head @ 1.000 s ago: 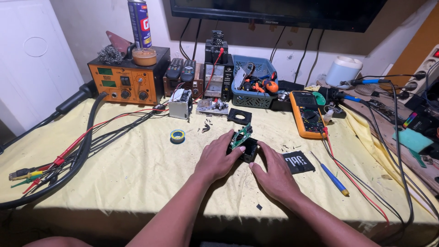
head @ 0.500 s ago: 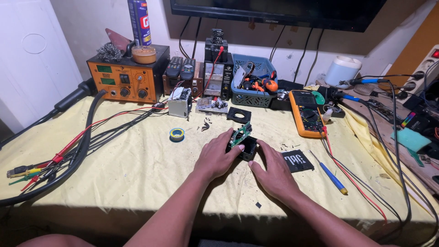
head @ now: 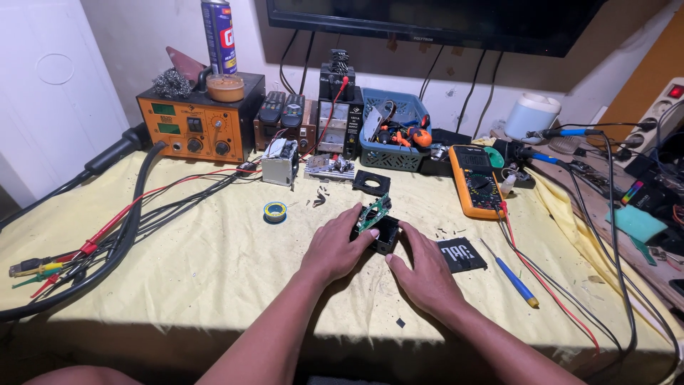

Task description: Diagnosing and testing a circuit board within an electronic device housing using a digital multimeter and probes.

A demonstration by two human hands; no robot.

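Head view, black housing (head: pixel 383 234) between both hands' grip

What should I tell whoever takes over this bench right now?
Left hand: fingers on the left side of the small black housing, which rests on the yellow cloth.
Right hand: fingers at the housing's front right.
Green circuit board: sticks up tilted out of the housing, not seated.
Nearby: blue screwdriver, black square frame, yellow multimeter.
Housing remains open.
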